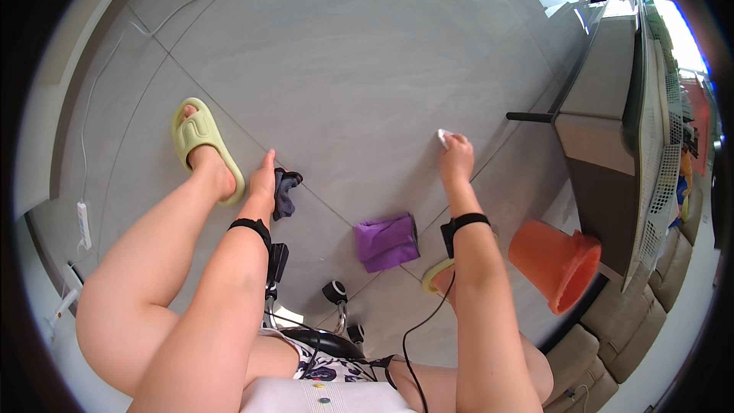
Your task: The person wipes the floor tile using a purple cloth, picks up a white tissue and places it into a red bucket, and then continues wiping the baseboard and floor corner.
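My left hand [264,182] is low over the grey tiled floor, holding a dark grey-blue cloth item [285,194], perhaps a sock, with black and red edging. One finger points forward. My right hand [457,156] grips a small white piece [444,137], possibly tissue, between thumb and fingers. Between my arms a folded purple cloth [387,242] lies on the floor. Black bands circle both wrists, and a black cable hangs by the right one.
An orange bin [542,264] stands right of my right arm, near a cabinet [596,126]. My slippered left foot [209,155] is left of my left hand. Chair casters [334,292] are below. A white power strip [84,225] and cable lie at left; a couch [625,321] is lower right.
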Motion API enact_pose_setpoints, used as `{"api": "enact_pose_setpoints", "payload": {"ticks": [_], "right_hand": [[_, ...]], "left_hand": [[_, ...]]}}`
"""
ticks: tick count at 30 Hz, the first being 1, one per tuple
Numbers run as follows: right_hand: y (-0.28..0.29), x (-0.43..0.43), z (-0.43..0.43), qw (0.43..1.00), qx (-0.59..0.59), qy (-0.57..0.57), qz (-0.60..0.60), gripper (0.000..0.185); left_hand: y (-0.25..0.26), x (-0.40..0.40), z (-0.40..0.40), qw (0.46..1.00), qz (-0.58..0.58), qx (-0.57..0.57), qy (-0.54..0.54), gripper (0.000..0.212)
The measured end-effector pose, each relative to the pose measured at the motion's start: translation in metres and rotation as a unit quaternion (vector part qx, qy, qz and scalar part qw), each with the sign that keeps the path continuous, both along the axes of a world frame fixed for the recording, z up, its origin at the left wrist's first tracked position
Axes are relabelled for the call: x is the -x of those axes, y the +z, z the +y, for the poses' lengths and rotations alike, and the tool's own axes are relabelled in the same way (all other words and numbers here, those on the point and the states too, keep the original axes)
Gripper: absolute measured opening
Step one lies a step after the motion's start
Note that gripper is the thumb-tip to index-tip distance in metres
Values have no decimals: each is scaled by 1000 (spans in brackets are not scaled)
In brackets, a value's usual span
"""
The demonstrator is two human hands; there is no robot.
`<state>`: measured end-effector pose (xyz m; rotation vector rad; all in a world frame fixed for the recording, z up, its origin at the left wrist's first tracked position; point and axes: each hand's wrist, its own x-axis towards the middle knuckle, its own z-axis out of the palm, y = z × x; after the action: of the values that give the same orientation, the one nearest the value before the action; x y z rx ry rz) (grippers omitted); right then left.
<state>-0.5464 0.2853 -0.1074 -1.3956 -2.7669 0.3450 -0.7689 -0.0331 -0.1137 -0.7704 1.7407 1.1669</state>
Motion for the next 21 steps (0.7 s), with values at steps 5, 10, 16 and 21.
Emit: {"api": "enact_pose_setpoints", "payload": {"ticks": [5, 10, 16, 21], "right_hand": [[-3, -18, -73, 998, 55, 5, 29, 30], [9, -18, -130, 994, 101, 4, 35, 30], [5, -7, -165, 988, 110, -81, 77, 25], [-4, 23, -177, 978, 120, -167, 34, 23]], "left_hand": [[-17, -5, -1, 1000, 2, 14, 3, 54], [-13, -7, 4, 1000, 4, 16, 7, 54], [-25, -2, -4, 999, 22, 44, -6, 61], [-4, -7, 6, 996, 47, 71, -31, 64]]}}
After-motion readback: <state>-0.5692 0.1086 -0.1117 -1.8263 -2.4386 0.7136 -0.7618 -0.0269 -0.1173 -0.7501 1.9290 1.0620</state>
